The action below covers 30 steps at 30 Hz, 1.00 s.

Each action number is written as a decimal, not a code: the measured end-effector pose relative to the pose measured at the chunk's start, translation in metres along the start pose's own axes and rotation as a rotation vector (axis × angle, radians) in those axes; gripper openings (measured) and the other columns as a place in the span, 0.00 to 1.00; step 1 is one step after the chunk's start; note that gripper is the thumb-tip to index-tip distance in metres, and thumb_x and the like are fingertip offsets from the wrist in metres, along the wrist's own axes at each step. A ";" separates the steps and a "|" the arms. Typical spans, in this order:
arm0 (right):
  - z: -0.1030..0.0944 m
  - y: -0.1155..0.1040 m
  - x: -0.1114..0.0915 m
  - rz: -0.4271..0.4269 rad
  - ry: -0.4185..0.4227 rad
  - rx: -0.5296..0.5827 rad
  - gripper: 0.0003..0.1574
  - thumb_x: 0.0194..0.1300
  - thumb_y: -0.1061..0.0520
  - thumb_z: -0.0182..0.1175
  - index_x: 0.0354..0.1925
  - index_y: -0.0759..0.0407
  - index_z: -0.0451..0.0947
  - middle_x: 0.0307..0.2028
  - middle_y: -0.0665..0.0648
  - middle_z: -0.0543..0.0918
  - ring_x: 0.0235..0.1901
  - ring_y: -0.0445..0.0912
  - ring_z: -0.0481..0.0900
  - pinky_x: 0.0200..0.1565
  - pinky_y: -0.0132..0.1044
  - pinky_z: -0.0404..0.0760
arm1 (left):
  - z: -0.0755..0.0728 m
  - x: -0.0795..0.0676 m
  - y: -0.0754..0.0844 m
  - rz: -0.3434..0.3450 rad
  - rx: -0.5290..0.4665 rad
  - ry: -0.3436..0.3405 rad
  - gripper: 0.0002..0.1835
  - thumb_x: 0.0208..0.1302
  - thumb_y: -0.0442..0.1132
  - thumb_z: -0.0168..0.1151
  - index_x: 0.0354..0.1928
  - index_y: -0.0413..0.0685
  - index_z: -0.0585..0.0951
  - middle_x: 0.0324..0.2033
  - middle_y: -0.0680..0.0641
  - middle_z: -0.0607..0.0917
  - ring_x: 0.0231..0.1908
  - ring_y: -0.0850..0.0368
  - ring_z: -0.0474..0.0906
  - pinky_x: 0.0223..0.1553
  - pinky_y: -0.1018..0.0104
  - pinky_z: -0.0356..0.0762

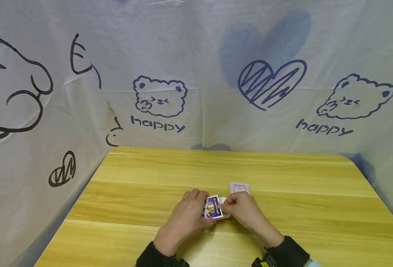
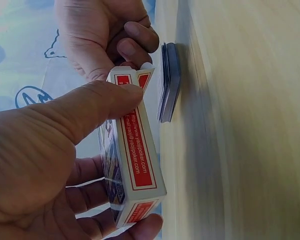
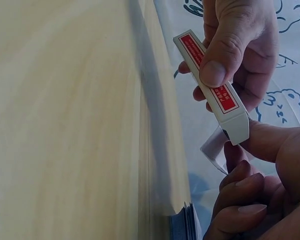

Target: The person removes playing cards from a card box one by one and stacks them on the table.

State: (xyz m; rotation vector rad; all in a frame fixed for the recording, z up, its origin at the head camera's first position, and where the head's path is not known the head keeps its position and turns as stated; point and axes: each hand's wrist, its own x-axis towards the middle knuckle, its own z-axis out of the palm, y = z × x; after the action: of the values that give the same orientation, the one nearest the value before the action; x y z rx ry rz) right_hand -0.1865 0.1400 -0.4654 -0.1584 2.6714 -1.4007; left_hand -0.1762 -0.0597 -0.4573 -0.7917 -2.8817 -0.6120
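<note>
A small playing card box [image 1: 213, 207] with a purple front and red-and-white narrow sides is raised over the table. My left hand [image 1: 190, 211] grips it, thumb along one narrow side and fingers round the other. At its right end a white flap [image 3: 213, 149] stands open. The thumb and index finger of my right hand [image 1: 244, 211] pinch the box at that open end, the other fingers curled. The inside of the box is mostly hidden. A stack of playing cards [image 1: 239, 187], patterned back up, lies on the table just beyond my right hand.
The light wooden table [image 1: 143, 170] has a rounded far right corner. White cloth [image 1: 210, 66] with drawn bears, hearts and the word "happy" hangs behind it and along its left side.
</note>
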 end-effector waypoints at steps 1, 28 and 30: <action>0.000 0.000 0.000 0.001 0.000 -0.002 0.13 0.53 0.56 0.70 0.18 0.55 0.78 0.17 0.49 0.77 0.16 0.41 0.66 0.18 0.31 0.60 | 0.000 0.000 0.000 0.001 0.000 0.000 0.34 0.46 0.54 0.75 0.52 0.44 0.74 0.40 0.49 0.77 0.37 0.55 0.67 0.35 0.66 0.71; -0.011 0.002 0.002 0.014 -0.097 0.233 0.07 0.60 0.60 0.63 0.32 0.64 0.80 0.21 0.52 0.73 0.20 0.42 0.66 0.20 0.31 0.64 | -0.003 -0.001 -0.001 -0.025 0.000 -0.002 0.36 0.47 0.55 0.75 0.54 0.42 0.74 0.41 0.48 0.77 0.39 0.55 0.69 0.37 0.64 0.73; -0.013 0.002 0.003 0.004 -0.072 0.221 0.08 0.62 0.59 0.62 0.35 0.64 0.80 0.23 0.53 0.74 0.21 0.43 0.67 0.21 0.32 0.66 | -0.004 -0.001 -0.002 -0.028 0.003 -0.001 0.36 0.47 0.55 0.74 0.54 0.42 0.74 0.41 0.48 0.77 0.39 0.55 0.69 0.37 0.64 0.73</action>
State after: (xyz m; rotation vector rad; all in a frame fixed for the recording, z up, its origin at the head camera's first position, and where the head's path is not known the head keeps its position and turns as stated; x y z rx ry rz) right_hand -0.1912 0.1514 -0.4596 -0.1780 2.4371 -1.6430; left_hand -0.1768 -0.0629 -0.4546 -0.7524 -2.8984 -0.6108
